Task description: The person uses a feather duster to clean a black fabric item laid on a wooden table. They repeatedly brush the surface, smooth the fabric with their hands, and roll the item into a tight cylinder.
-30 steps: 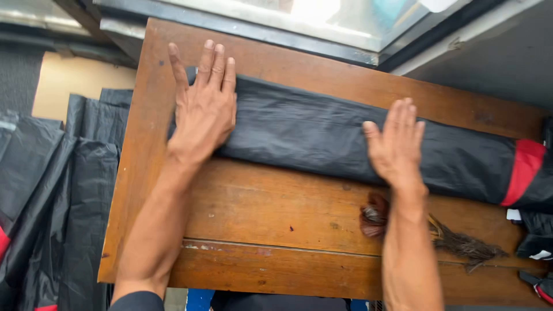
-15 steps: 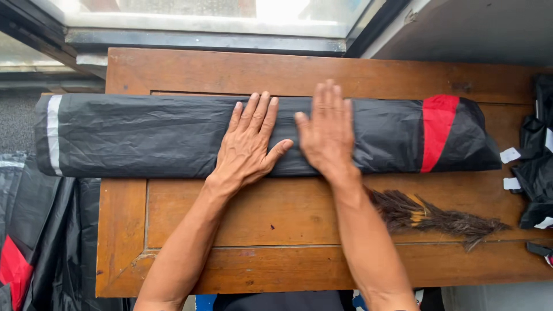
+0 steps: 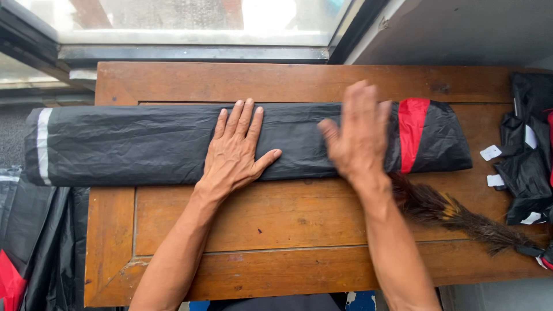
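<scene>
A long folded black plastic garment [image 3: 144, 144] with a red band near its right end and a grey reflective strip at its left end lies across the wooden table [image 3: 288, 230]. My left hand [image 3: 236, 150] presses flat on the middle of it, fingers spread. My right hand [image 3: 360, 135] is blurred, palm down with fingers apart, over the garment just left of the red band. Neither hand grips anything.
A dark feather duster [image 3: 455, 216] lies on the table right of my right forearm. More black plastic garments with white tags [image 3: 527, 155] are piled at the right edge. Black and red fabric [image 3: 29, 242] hangs left of the table. A window frame [image 3: 190, 55] runs behind.
The view swung left earlier, bringing the whole folded garment into sight. My hands came together at its middle; since then my right hand has moved right, toward the red band. My left hand stays put.
</scene>
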